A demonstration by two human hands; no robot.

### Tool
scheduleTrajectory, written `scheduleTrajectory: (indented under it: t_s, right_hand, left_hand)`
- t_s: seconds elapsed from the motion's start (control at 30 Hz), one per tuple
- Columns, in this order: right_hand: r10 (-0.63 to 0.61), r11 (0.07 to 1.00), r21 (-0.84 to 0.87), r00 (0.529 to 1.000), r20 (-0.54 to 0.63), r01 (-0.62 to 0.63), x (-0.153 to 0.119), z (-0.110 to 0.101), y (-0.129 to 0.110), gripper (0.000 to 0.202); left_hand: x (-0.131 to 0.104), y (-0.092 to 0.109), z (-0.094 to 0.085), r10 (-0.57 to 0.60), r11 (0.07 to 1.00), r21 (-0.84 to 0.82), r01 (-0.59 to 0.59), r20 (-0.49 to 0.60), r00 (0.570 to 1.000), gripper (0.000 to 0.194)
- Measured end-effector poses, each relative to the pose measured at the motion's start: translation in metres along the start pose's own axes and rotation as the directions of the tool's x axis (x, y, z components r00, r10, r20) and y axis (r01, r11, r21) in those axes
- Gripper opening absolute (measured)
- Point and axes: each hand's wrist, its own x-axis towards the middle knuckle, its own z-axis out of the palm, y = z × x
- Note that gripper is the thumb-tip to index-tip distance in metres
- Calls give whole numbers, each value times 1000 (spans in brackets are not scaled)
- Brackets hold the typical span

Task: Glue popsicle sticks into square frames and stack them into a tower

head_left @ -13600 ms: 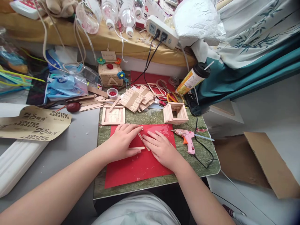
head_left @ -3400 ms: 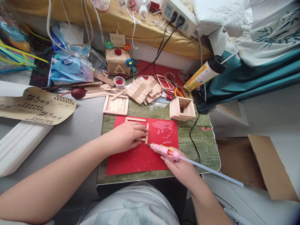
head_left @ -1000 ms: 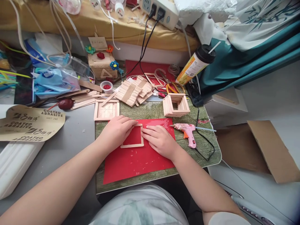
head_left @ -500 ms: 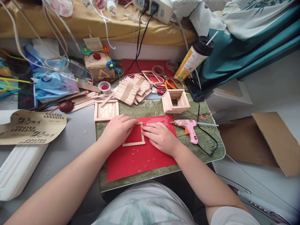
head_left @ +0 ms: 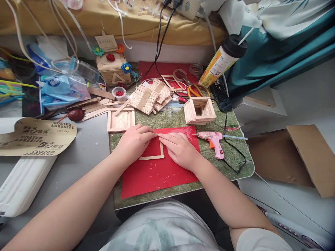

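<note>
A square frame of craft sticks (head_left: 151, 158) lies flat on a red sheet (head_left: 157, 177). Over its left side and far left corner is my left hand (head_left: 136, 143), fingers together and closed on the wood. My right hand (head_left: 180, 148) comes from the other side, its fingertips pressed on the far right corner. The fingertips of both hands nearly meet along the far stick, which they mostly hide. The near stick and part of the right stick show. Right of the sheet, a pink hot glue gun (head_left: 216, 141) rests on its side, nozzle toward the sheet.
Behind the sheet stand a stacked craft-stick box (head_left: 200, 111), bundled sticks (head_left: 145, 99) and a stick panel (head_left: 121, 120). Scissors (head_left: 195, 90), a lidded cup (head_left: 222, 61) and a decorated wooden box (head_left: 112, 71) are farther back. Sandpaper (head_left: 39, 137) lies left; a black cord (head_left: 237, 170) loops right.
My right fingertips have shifted from the frame's right side up to its far right corner, closer to my left fingertips. The whole view has moved slightly.
</note>
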Motion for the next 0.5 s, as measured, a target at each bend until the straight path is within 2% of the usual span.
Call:
scheduleTrajectory:
  t_s: [0.17,0.3,0.37,0.5]
  right_hand:
    - [7,999,34,999,-43,-5,0,1,1,51]
    - [5,1000,12,998,-63,-4,0,3,2,46]
    - [6,1000,10,997,-73,-5,0,4,1,43]
    - [4,1000,5,997,-78,-4,0,4,1,40]
  left_hand:
    - [0,-1,1,6,1000,7,-6,5,1000,31]
    - [-1,8,-8,20,1000,7,-19,-51,999,28]
    - [-2,16,-14,69,997,-35,-71,-53,996,23]
    - [-8,32,-20,251,956,-185,-229,102,963,15]
